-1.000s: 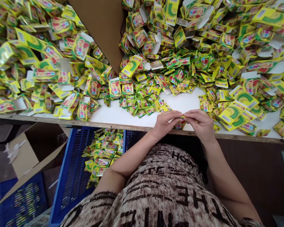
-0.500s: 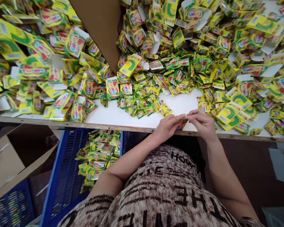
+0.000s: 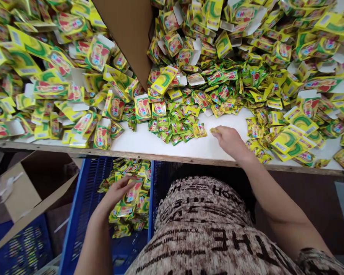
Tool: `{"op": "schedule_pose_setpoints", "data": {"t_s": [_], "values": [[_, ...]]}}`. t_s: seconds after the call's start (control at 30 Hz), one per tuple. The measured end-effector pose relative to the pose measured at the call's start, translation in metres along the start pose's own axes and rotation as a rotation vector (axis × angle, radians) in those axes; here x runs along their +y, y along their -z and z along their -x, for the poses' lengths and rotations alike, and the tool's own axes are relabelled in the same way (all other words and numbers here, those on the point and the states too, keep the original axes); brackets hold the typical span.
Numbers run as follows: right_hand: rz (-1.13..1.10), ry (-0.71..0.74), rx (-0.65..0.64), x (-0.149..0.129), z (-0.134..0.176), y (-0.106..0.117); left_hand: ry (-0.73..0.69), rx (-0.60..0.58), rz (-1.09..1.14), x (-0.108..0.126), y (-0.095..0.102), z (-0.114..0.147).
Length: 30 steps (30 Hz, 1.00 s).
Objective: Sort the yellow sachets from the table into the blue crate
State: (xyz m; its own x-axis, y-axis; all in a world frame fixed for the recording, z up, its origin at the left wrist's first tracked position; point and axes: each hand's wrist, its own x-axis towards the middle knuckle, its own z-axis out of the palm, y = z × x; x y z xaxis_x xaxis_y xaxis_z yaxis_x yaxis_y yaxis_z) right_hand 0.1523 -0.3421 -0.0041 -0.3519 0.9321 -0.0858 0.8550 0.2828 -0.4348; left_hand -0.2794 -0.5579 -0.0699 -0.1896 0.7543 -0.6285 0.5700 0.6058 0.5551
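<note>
Head view: right hand is over the white table, thumb and fingertips pinched narrow on a small yellow sachet, mostly hidden by the fingers. Forearm comes in from the lower right, across the table's front edge. Just left of the pinch, another yellow packet lies flat on the table, at the right end of a cluster of green packets. More yellow packets to the right of the hand, near it, next to flat yellow boxes. Left hand is down below table level, over the packs inside the blue crate; fingers stretched out loosely, tips at a pack. Can't tell if they grip it or only rest there. Crate sits left of the person's printed shirt, below the table edge. Cardboard divider stands on the table between the left box heap and the right heap; several boxes have white end flaps open. Opened carton is left of the crate.
</note>
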Motion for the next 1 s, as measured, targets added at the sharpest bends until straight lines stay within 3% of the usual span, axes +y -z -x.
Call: {"op": "schedule_pose_setpoints", "data": {"t_s": [0.07,0.13,0.23,0.3,0.4,0.43,0.53,0.67,0.73,0.83,0.93,1.0], "values": [[-0.198,-0.021,0.058,-0.002,-0.016,0.007,0.279,0.099,-0.215,-0.051,-0.002,-0.002],[-0.436,-0.067,0.082,-0.013,-0.041,0.002,0.449,0.189,-0.373,-0.080,-0.004,-0.003],[-0.637,-0.146,0.006,-0.034,-0.081,-0.021,0.369,0.444,-0.390,-0.077,0.003,0.001],[-0.552,-0.146,0.000,-0.040,-0.099,-0.035,0.171,0.695,-0.319,-0.047,0.012,0.005],[-0.340,-0.071,0.010,-0.036,-0.105,-0.044,-0.187,0.952,-0.159,0.029,0.021,0.000],[-0.285,-0.042,0.002,-0.033,-0.102,-0.044,-0.300,0.975,-0.104,0.059,0.022,-0.006],[-0.185,0.043,0.010,-0.025,-0.082,-0.043,-0.607,0.881,0.016,0.153,0.014,-0.041],[-0.256,0.102,0.068,-0.018,-0.038,-0.040,-0.866,0.796,-0.117,0.267,-0.004,-0.116],[-0.308,0.094,0.127,-0.012,-0.013,-0.036,-0.862,0.768,-0.210,0.311,-0.009,-0.155],[-0.244,0.131,0.195,0.000,0.022,-0.029,-0.675,0.729,-0.248,0.351,-0.006,-0.198],[-0.160,0.148,0.152,0.012,0.045,-0.026,-0.508,0.703,-0.217,0.361,0.006,-0.208],[-0.214,0.097,0.169,0.020,0.051,-0.027,-0.532,0.769,-0.156,0.353,0.013,-0.194]]}}
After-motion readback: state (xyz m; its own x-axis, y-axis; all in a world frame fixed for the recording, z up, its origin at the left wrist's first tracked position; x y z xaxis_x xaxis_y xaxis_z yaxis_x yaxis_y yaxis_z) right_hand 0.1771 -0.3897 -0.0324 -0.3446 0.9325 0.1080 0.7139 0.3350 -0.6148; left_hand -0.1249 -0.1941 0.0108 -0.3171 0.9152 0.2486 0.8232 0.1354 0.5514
